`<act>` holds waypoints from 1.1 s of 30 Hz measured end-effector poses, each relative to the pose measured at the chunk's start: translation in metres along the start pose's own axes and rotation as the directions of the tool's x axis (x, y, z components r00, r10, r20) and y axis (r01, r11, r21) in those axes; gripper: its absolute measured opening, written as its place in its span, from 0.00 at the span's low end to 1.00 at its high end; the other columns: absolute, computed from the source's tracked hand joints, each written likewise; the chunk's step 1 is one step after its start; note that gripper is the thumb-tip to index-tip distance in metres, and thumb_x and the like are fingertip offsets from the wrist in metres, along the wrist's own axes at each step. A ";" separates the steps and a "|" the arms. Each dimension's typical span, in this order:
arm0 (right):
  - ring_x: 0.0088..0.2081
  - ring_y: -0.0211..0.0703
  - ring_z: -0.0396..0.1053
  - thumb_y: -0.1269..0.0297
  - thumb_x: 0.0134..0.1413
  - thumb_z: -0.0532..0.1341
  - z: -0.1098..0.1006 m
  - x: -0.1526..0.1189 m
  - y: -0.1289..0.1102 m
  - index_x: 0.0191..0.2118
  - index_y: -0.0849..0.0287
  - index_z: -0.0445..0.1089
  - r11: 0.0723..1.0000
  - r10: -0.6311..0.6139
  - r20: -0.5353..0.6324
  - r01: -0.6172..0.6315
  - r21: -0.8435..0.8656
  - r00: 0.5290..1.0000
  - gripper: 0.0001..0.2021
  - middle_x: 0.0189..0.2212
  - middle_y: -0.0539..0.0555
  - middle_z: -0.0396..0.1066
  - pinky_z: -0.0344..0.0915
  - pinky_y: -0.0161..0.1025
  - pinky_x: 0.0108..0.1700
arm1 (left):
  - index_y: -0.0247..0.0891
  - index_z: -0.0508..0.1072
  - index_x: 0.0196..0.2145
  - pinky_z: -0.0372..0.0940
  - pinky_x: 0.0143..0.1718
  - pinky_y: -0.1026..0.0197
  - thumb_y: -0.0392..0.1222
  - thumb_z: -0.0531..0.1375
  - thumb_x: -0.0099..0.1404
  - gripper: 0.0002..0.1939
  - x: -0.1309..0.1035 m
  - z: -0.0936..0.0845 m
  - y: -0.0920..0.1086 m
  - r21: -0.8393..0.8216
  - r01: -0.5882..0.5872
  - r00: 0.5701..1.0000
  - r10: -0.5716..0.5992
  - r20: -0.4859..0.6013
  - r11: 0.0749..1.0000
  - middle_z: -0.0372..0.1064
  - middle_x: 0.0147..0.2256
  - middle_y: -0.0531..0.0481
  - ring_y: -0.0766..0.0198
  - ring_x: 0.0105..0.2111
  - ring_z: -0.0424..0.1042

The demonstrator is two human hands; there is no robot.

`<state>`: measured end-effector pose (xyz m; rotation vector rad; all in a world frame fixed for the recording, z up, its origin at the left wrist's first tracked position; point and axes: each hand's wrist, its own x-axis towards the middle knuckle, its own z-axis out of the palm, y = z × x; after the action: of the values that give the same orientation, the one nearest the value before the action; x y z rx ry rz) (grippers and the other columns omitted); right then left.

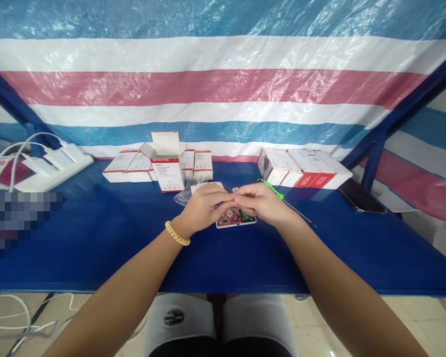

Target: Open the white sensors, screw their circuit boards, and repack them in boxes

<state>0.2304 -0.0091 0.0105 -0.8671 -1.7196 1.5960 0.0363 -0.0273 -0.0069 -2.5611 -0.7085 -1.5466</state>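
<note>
My left hand (207, 204) and my right hand (262, 202) meet fingertip to fingertip, both pinched closed. Whatever is between the fingers is too small or hidden to make out. Just below them, a white-cased device with a red circuit board (228, 218) lies open on the table, partly covered by the hands. A green part shows at the board's right side. Behind my left hand are a white piece (208, 186), perhaps a cover, and a clear plastic bag (183, 197). By my right hand lies a green-handled screwdriver (273, 189), its thin shaft pointing right.
An open box marked DETECTOR (167, 173) stands among similar small boxes (126, 166) at the back. More red-and-white boxes (305, 168) sit back right, near a dark phone (360, 196). A power strip (55, 173) with white plugs and cables is at left. Blue frame bars (401, 101) flank the table.
</note>
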 end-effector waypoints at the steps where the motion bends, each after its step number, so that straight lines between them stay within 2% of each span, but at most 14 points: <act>1: 0.17 0.30 0.50 0.51 0.49 0.66 -0.004 0.000 -0.002 0.32 0.62 0.75 0.997 -0.010 -0.023 0.009 -0.074 1.000 0.16 0.12 0.42 0.56 0.48 0.32 0.22 | 0.39 0.76 0.38 0.69 0.34 0.61 0.38 0.62 0.68 0.03 0.000 -0.001 0.000 0.009 -0.002 1.000 0.002 0.000 1.000 0.76 0.30 0.50 0.66 0.30 0.73; 3: 0.21 0.34 0.59 0.52 0.48 0.66 -0.019 -0.001 -0.005 0.32 0.61 0.76 0.955 -0.060 -0.165 0.009 -0.298 0.984 0.15 0.18 0.47 0.66 0.56 0.35 0.27 | 0.38 0.76 0.37 0.69 0.34 0.61 0.38 0.61 0.68 0.04 0.001 -0.005 -0.002 0.045 0.022 1.000 -0.022 0.006 0.999 0.76 0.30 0.50 0.65 0.30 0.74; 4: 0.26 0.37 0.65 0.55 0.49 0.65 -0.028 -0.002 -0.006 0.32 0.61 0.77 0.902 -0.113 -0.302 -0.030 -0.431 0.947 0.13 0.24 0.51 0.72 0.61 0.36 0.31 | 0.38 0.76 0.36 0.69 0.34 0.61 0.38 0.61 0.68 0.04 0.001 -0.007 -0.003 0.067 0.043 0.999 -0.044 0.008 0.997 0.76 0.30 0.49 0.65 0.31 0.74; 7: 0.38 0.49 0.73 0.57 0.49 0.64 -0.060 -0.004 -0.004 0.37 0.60 0.77 0.603 -0.171 -0.685 -0.475 -0.641 0.708 0.13 0.34 0.58 0.77 0.64 0.42 0.40 | 0.37 0.76 0.35 0.69 0.35 0.61 0.38 0.60 0.68 0.05 0.000 -0.012 -0.009 0.108 0.126 0.992 -0.128 0.016 0.986 0.76 0.30 0.49 0.65 0.31 0.74; 10: 0.41 0.53 0.74 0.48 0.46 0.66 -0.082 -0.004 0.006 0.40 0.60 0.76 0.393 0.028 -0.690 -0.643 -0.658 0.723 0.21 0.37 0.60 0.77 0.64 0.42 0.39 | 0.37 0.76 0.34 0.68 0.35 0.61 0.39 0.60 0.68 0.06 -0.002 -0.015 -0.015 0.114 0.195 0.979 -0.200 0.038 0.974 0.75 0.30 0.50 0.65 0.30 0.73; 13: 0.35 0.47 0.73 0.50 0.46 0.66 -0.088 -0.001 0.016 0.34 0.59 0.75 0.318 0.127 -0.633 -0.636 -0.703 0.763 0.16 0.32 0.56 0.76 0.62 0.38 0.34 | 0.38 0.76 0.34 0.67 0.34 0.62 0.41 0.60 0.68 0.07 -0.004 -0.016 -0.019 0.100 0.235 0.965 -0.245 0.092 0.967 0.75 0.30 0.50 0.65 0.30 0.73; 16: 0.30 0.43 0.69 0.56 0.46 0.67 -0.086 0.000 0.018 0.27 0.58 0.72 0.386 0.081 -0.606 -0.585 -0.713 0.792 0.10 0.24 0.52 0.71 0.59 0.37 0.31 | 0.38 0.77 0.34 0.67 0.34 0.62 0.42 0.60 0.68 0.08 -0.005 -0.017 -0.021 0.074 0.300 0.942 -0.308 0.130 0.951 0.75 0.30 0.50 0.65 0.29 0.72; 19: 0.25 0.38 0.64 0.57 0.45 0.68 -0.084 -0.003 0.011 0.24 0.59 0.70 0.661 -0.067 -0.607 -0.420 -0.621 0.792 0.11 0.19 0.48 0.66 0.56 0.36 0.28 | 0.38 0.78 0.33 0.66 0.32 0.62 0.43 0.61 0.67 0.08 -0.004 -0.017 -0.022 0.026 0.377 0.915 -0.377 0.143 0.926 0.75 0.30 0.50 0.66 0.27 0.71; 20: 0.24 0.36 0.62 0.56 0.44 0.68 -0.084 -0.004 0.007 0.24 0.59 0.69 0.778 -0.146 -0.630 -0.305 -0.550 0.763 0.12 0.19 0.48 0.65 0.55 0.35 0.27 | 0.38 0.78 0.33 0.67 0.32 0.62 0.43 0.61 0.66 0.08 -0.004 -0.017 -0.022 0.000 0.403 0.906 -0.399 0.142 0.915 0.76 0.29 0.50 0.66 0.27 0.71; 22: 0.21 0.33 0.59 0.54 0.43 0.68 -0.083 -0.006 -0.001 0.25 0.58 0.66 0.941 -0.253 -0.725 -0.010 -0.337 0.641 0.15 0.18 0.46 0.63 0.52 0.33 0.22 | 0.38 0.79 0.32 0.67 0.31 0.62 0.43 0.62 0.64 0.07 -0.003 -0.017 -0.022 -0.063 0.462 0.882 -0.451 0.135 0.885 0.76 0.30 0.50 0.66 0.27 0.71; 24: 0.18 0.31 0.56 0.55 0.39 0.70 -0.081 -0.005 -0.008 0.29 0.56 0.62 0.959 -0.224 -0.821 0.268 -0.091 0.525 0.17 0.18 0.43 0.62 0.48 0.31 0.18 | 0.38 0.79 0.32 0.68 0.31 0.62 0.43 0.64 0.62 0.06 -0.003 -0.016 -0.022 -0.133 0.525 0.851 -0.512 0.119 0.841 0.77 0.30 0.49 0.66 0.28 0.71; 26: 0.16 0.31 0.57 0.59 0.36 0.71 -0.077 -0.002 -0.012 0.32 0.54 0.59 0.901 -0.132 -0.865 0.423 0.100 0.484 0.21 0.17 0.41 0.61 0.48 0.29 0.15 | 0.38 0.80 0.33 0.69 0.31 0.61 0.44 0.65 0.61 0.07 -0.003 -0.014 -0.022 -0.191 0.575 0.818 -0.566 0.106 0.796 0.78 0.31 0.48 0.65 0.28 0.72; 29: 0.16 0.32 0.60 0.64 0.34 0.72 -0.065 0.004 -0.011 0.35 0.52 0.56 0.851 -0.059 -0.866 0.478 0.216 0.496 0.25 0.17 0.39 0.63 0.54 0.28 0.13 | 0.38 0.80 0.32 0.70 0.32 0.60 0.46 0.65 0.60 0.09 -0.003 -0.010 -0.019 -0.248 0.606 0.791 -0.607 0.082 0.756 0.78 0.32 0.48 0.64 0.30 0.74; 33: 0.16 0.33 0.63 0.63 0.36 0.73 -0.042 0.012 -0.005 0.36 0.52 0.55 0.862 -0.072 -0.785 0.434 0.261 0.615 0.26 0.18 0.39 0.65 0.62 0.30 0.14 | 0.38 0.80 0.32 0.70 0.32 0.61 0.48 0.66 0.60 0.10 -0.002 -0.006 -0.016 -0.293 0.607 0.778 -0.628 0.026 0.739 0.78 0.31 0.48 0.64 0.30 0.75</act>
<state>0.2575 0.0252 0.0185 -0.8313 -0.7871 1.0867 0.0236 -0.0151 -0.0090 -2.5742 -1.5656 -2.0430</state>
